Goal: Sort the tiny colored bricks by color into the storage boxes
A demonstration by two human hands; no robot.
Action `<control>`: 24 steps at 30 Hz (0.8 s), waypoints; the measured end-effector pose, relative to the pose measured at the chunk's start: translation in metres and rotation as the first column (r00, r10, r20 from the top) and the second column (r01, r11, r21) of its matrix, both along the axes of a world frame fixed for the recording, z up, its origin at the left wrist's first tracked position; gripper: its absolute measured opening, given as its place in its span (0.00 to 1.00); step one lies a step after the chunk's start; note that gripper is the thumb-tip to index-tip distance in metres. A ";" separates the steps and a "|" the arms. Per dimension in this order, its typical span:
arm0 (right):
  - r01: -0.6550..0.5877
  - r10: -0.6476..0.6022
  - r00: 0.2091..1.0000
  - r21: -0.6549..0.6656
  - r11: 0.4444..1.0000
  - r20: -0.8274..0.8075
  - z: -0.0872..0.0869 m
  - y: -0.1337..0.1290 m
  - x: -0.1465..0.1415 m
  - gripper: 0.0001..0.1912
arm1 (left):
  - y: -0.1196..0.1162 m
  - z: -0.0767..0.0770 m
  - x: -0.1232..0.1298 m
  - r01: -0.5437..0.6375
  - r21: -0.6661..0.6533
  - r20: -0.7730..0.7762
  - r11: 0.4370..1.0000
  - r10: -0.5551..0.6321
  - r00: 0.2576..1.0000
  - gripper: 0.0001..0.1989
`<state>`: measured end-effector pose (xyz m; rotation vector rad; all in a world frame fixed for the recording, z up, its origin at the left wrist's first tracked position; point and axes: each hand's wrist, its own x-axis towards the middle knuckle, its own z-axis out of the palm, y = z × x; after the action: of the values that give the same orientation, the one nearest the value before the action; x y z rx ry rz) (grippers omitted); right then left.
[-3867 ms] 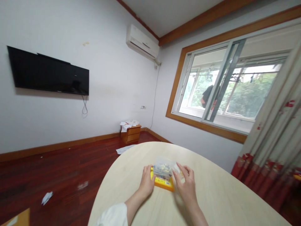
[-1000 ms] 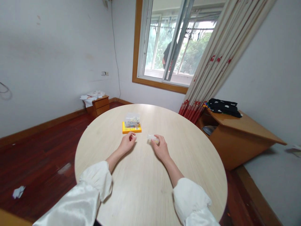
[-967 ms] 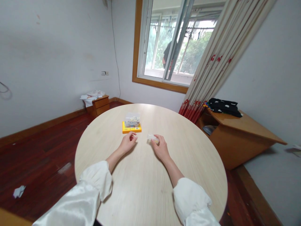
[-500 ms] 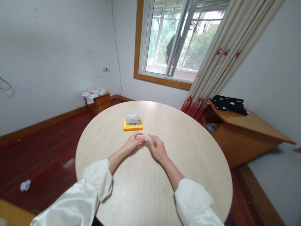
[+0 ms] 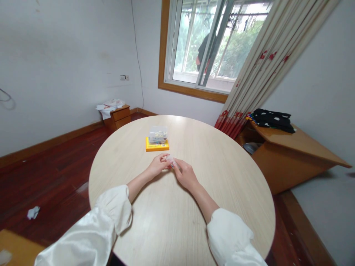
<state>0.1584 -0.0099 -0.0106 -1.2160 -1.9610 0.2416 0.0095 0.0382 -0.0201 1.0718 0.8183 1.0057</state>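
Both hands meet over the middle of the round table (image 5: 194,221), around a small clear plastic item (image 5: 169,159) that may be a little bag or case; its kind is not plain. My left hand (image 5: 156,166) pinches its left side with bent fingers. On the other side, my right hand (image 5: 185,173) has its thumb and fingers closed on the lower right part. Just beyond the hands lies a flat yellow box (image 5: 157,148). On top of that rests a clear plastic box (image 5: 158,133) with small pale pieces inside.
A wooden desk (image 5: 299,159) with folded dark cloth (image 5: 273,120) stands to the right, near a long curtain (image 5: 266,62). Papers lie on a small cabinet (image 5: 121,113) at the back left. Crumpled paper (image 5: 33,212) is on the dark red floor.
The clear plastic item has shifted slightly left and turned between my fingers, with less of it along my right hand. The whole view has tilted down a little.
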 end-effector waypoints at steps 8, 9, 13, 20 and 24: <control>-0.004 0.007 0.989 -0.020 1.000 0.146 0.002 0.000 0.000 0.18 | 0.001 -0.001 -0.002 0.009 0.014 -0.010 1.000 -0.009 1.000 0.29; 0.000 0.002 0.987 -0.013 1.000 0.161 0.001 0.000 0.000 0.18 | 0.000 0.000 -0.002 0.010 0.017 -0.014 1.000 -0.010 1.000 0.29; -0.002 0.000 0.983 0.009 1.000 0.184 0.001 0.000 -0.001 0.16 | 0.000 0.001 -0.002 0.011 0.039 -0.029 0.999 -0.010 1.000 0.29; -0.020 0.017 0.984 0.015 1.000 0.180 0.002 0.001 -0.002 0.16 | 0.000 0.001 -0.002 0.001 0.064 -0.049 0.998 0.002 0.999 0.28; -0.026 0.021 0.985 0.025 0.999 0.170 0.000 0.001 -0.002 0.16 | 0.000 0.000 -0.003 0.001 0.091 -0.063 0.996 0.005 0.998 0.27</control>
<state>0.1568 -0.0089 -0.0107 -1.2304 -2.1188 0.1259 0.0063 0.0384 -0.0203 1.1859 0.8308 1.0236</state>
